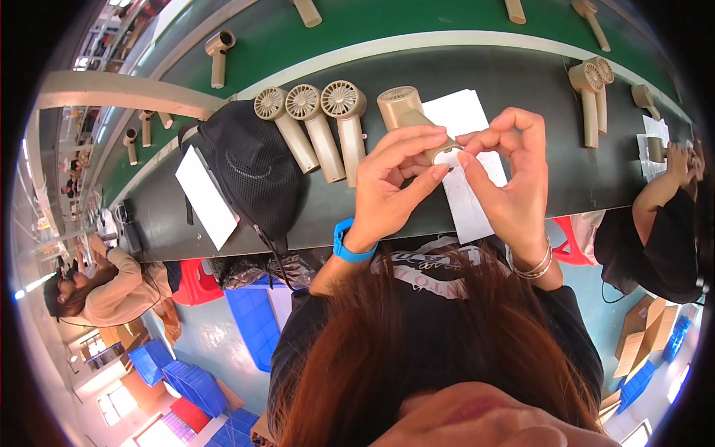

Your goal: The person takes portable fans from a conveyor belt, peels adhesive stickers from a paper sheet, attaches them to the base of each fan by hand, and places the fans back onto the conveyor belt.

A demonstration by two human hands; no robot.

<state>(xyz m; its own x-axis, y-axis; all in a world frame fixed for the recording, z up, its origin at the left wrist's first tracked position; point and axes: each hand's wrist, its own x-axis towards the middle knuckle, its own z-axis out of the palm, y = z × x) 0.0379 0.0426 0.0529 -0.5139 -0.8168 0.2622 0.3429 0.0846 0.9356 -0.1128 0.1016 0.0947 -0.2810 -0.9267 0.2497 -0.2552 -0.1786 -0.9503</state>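
Observation:
A gold-beige handheld fan (400,103) lies at an angle over the work surface, its round head away from me and its handle end toward me. My left hand (391,179) grips that handle end between thumb and fingers. On the other side of the end, my right hand (518,175) is closed in a pinch, thumb and forefinger against its rim. Whatever sits between those right fingertips is too small to make out. Beneath the hands lie white paper sheets (471,212).
Three handheld fans (345,134) stand in a row left of my hands, beside a black mesh backpack (249,164) and a white sheet (205,195). Two more fans (588,100) lie at the right. Beyond runs a green belt (417,13) carrying fans. Co-workers sit on both sides.

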